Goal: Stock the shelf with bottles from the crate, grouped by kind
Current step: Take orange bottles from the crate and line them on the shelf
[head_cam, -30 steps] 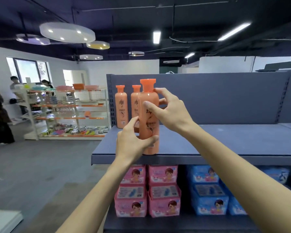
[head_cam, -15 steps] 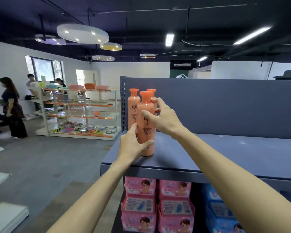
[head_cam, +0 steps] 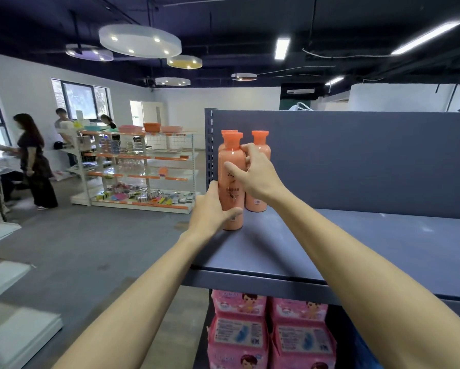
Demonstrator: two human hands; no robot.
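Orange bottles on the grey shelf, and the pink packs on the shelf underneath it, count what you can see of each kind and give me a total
Orange bottles on the top shelf: 3, the front bottle held by the left hand and right hand, one behind it, one at the back right.
Pink packs below: 2 stacks in view; packs per stack unclear.
Total: 3 bottles, 2 pink stacks.

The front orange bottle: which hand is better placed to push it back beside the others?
Probably the left hand: it grips the front orange bottle low near its base. The right hand holds it higher, its fingers between the bottles.
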